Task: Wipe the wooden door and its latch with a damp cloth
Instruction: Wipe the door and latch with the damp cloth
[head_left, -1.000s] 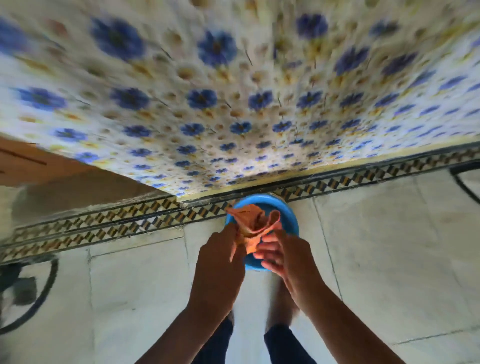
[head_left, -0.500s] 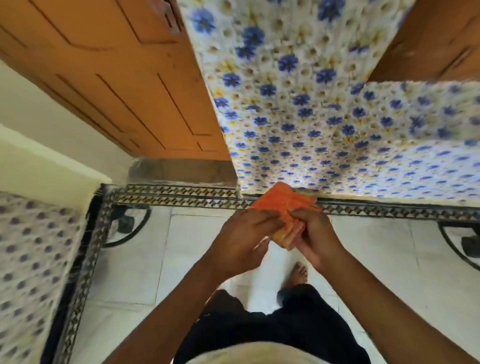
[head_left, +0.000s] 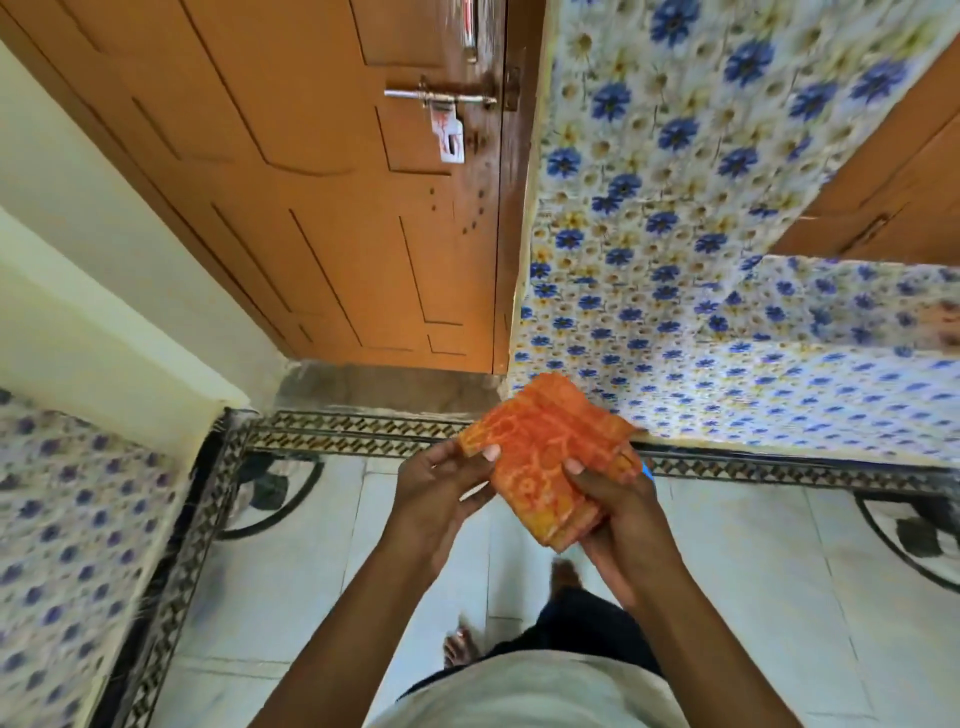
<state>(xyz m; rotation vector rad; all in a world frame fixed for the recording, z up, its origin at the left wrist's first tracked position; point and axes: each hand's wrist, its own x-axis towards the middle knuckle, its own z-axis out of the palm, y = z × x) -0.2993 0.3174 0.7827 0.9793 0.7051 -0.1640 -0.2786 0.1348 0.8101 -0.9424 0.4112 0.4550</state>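
An orange patterned cloth (head_left: 545, 457), folded into a thick pad, is held in front of me with both hands. My left hand (head_left: 441, 488) pinches its left edge with thumb and fingers. My right hand (head_left: 618, 514) grips its lower right side from beneath. The orange-brown wooden door (head_left: 322, 197) with raised panels stands ahead at upper left, well beyond the cloth. Its metal sliding latch (head_left: 441, 96) sits near the door's right edge, with a white tag (head_left: 451, 136) hanging below it.
A wall of blue-flower tiles (head_left: 675, 218) runs right of the door and turns along the right side. A second wooden door (head_left: 893, 192) shows at upper right. A cream wall (head_left: 88, 270) is at left. The white floor (head_left: 753, 597) has a patterned border (head_left: 363, 434).
The view has swung up from the blue basin on the floor to the door and latch. The cloth went from bunched over the basin to a folded pad between my hands.
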